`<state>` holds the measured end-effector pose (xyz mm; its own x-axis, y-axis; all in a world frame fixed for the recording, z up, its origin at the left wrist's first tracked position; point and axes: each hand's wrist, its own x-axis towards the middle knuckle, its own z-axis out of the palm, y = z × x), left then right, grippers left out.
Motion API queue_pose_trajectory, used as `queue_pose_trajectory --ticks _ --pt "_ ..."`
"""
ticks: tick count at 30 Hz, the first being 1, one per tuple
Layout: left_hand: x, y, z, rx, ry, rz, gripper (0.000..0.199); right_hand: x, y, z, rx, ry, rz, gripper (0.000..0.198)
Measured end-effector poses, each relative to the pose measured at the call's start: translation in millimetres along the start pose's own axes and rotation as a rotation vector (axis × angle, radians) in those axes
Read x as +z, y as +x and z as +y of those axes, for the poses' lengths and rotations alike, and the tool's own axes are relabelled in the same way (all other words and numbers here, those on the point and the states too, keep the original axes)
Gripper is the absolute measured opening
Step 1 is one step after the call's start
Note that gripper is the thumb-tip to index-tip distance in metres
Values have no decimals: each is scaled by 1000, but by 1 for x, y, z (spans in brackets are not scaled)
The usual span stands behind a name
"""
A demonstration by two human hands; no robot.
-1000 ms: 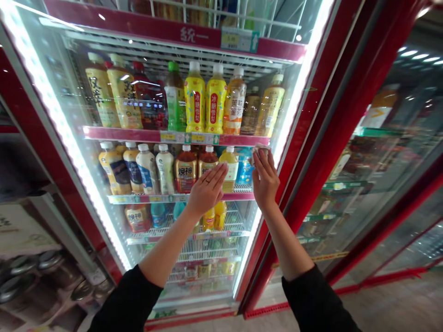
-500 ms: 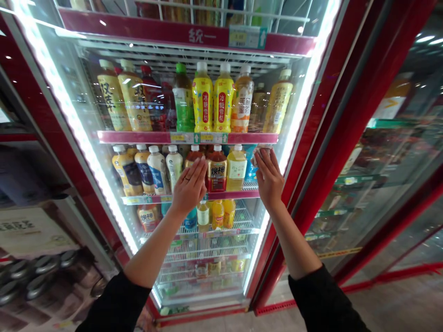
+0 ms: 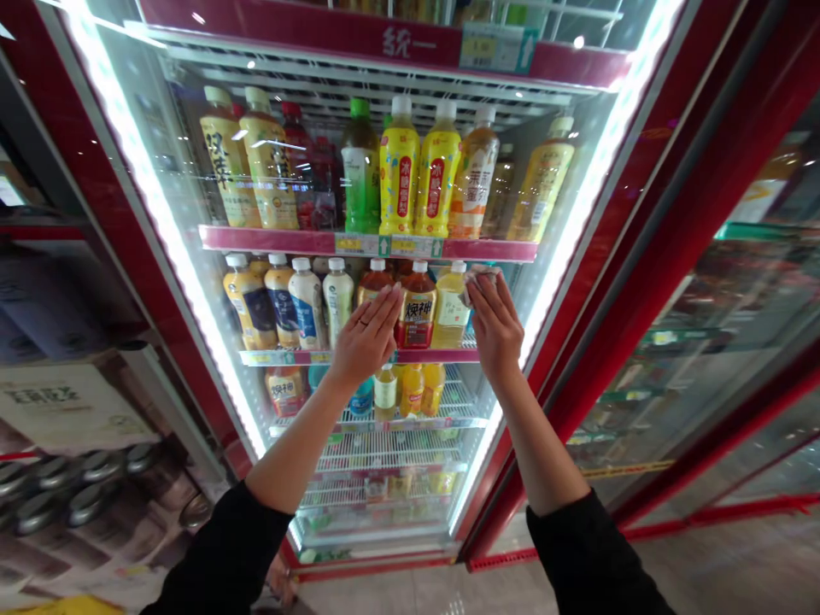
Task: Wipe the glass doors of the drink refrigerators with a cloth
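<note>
My left hand (image 3: pixel 368 337) lies flat against the glass door (image 3: pixel 410 431) of a lit drinks cooler, fingers stretched out and a ring on one finger. Under the fingers of my right hand (image 3: pixel 498 329) is a crumpled, greyish-white cloth (image 3: pixel 480 275), pressed to the same glass. Part of the cloth is hidden by the fingers. Behind the glass, between my hands, stand a dark brown-red bottle (image 3: pixel 418 312) and a pale yellow bottle (image 3: pixel 452 307).
Yellow bottles (image 3: pixel 438 171) and other drinks fill a higher shelf. A red door frame (image 3: pixel 576 299) runs along the right, with another glass-fronted cooler (image 3: pixel 717 333) beyond it. Several silver-topped containers (image 3: pixel 96 508) stand at the lower left.
My right hand and the cloth have slid a little left across the glass, covering more of a blue package. My left hand stays at about the same spot. The view has shifted slightly.
</note>
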<state>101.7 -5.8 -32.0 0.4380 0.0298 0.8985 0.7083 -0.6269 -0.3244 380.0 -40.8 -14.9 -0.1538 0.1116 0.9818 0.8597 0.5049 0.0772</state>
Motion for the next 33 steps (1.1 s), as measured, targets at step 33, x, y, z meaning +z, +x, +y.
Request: queue_pose_trajectory --ticks 33 --pt "-39 -41 -67 2 142 11 83 51 16 -77 -43 41 -44 75"
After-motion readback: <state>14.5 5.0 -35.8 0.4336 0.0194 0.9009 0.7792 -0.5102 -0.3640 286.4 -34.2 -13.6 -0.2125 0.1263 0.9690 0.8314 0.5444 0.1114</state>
